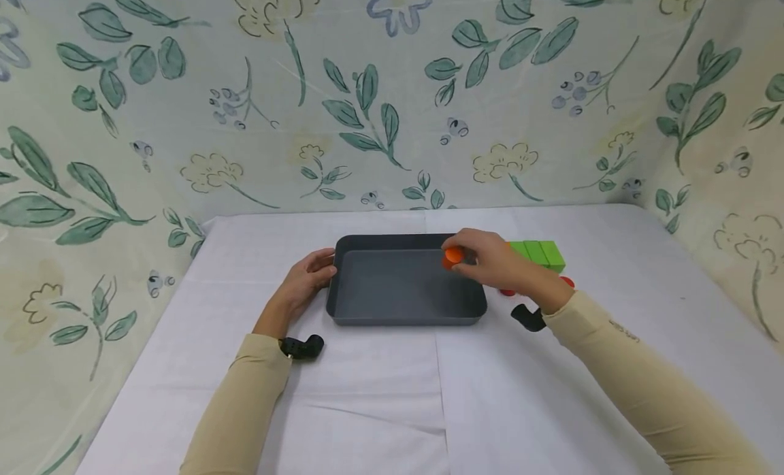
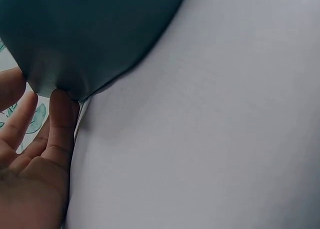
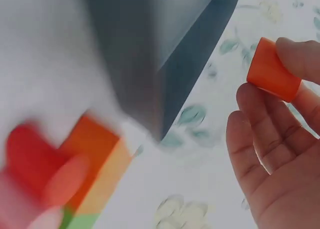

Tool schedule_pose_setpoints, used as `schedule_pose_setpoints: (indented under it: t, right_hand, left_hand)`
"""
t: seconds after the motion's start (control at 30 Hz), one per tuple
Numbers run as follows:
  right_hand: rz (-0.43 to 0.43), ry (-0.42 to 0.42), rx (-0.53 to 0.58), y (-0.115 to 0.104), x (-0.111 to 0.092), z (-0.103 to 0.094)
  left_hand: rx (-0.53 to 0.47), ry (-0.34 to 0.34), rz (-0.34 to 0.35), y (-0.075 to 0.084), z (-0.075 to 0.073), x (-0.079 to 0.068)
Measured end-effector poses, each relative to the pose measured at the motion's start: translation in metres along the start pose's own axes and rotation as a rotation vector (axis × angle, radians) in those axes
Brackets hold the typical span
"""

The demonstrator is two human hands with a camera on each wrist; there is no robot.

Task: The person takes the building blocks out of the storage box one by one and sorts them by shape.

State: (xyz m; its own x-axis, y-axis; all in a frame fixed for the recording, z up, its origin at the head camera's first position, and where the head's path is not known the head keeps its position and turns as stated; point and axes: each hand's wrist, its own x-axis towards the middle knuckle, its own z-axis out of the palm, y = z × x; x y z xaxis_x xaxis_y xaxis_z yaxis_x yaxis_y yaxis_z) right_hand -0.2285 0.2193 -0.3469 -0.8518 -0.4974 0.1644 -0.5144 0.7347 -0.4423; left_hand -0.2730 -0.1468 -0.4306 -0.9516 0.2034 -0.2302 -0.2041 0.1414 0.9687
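A dark grey rectangular tray point(image 1: 404, 284) lies on the white cloth. My left hand point(image 1: 305, 281) touches the outside of its left wall, fingers nearly straight; the left wrist view shows fingertips point(image 2: 61, 101) against the tray point(image 2: 100, 34). Over the tray's right end, my right hand point(image 1: 486, 257) pinches an orange cylinder point(image 1: 453, 256) between thumb and fingers. In the right wrist view, the orange cylinder point(image 3: 272, 71) is held at the fingertips, the other fingers loosely extended. Whether it touches the tray is unclear.
Green blocks point(image 1: 535, 252) stand in a row right of the tray, partly behind the right hand. Red pieces point(image 1: 567, 282) lie near them, mostly covered by the arm. An orange block point(image 3: 92, 159) and a red cylinder point(image 3: 32, 149) show blurred in the right wrist view.
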Motion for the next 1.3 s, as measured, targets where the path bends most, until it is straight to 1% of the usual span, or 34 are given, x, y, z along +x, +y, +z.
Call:
schedule_pose_setpoints:
  t: [0.2,0.33,0.5,0.7,0.97,1.17,1.3]
  right_hand:
    - [0.105,0.03,-0.011,0.024,-0.035,-0.017]
    - [0.12,0.044,-0.029,0.034,-0.045,-0.02]
    - [0.115,0.038,-0.071,0.041,-0.047,-0.016]
    - [0.108,0.024,-0.067,0.046,-0.05,-0.008]
    - [0.157,-0.028,-0.112,0.054,-0.048,0.006]
    - [0.153,-0.038,-0.134,0.055,-0.048,0.011]
    - [0.15,-0.047,-0.183,0.057,-0.049,0.014]
  left_hand:
    - [0.004,-0.015,0.014,0.001,-0.004,0.001]
    - [0.002,-0.006,0.008,0.002,-0.006,0.002]
    - [-0.011,-0.002,-0.008,0.0,-0.004,0.003]
    - [-0.024,-0.004,-0.005,-0.004,-0.003,0.004]
    - [-0.029,-0.009,0.0,-0.004,-0.002,0.003]
    - [-0.024,0.0,-0.004,-0.003,-0.001,0.003]
    - [-0.021,0.0,-0.004,-0.003,0.0,0.003]
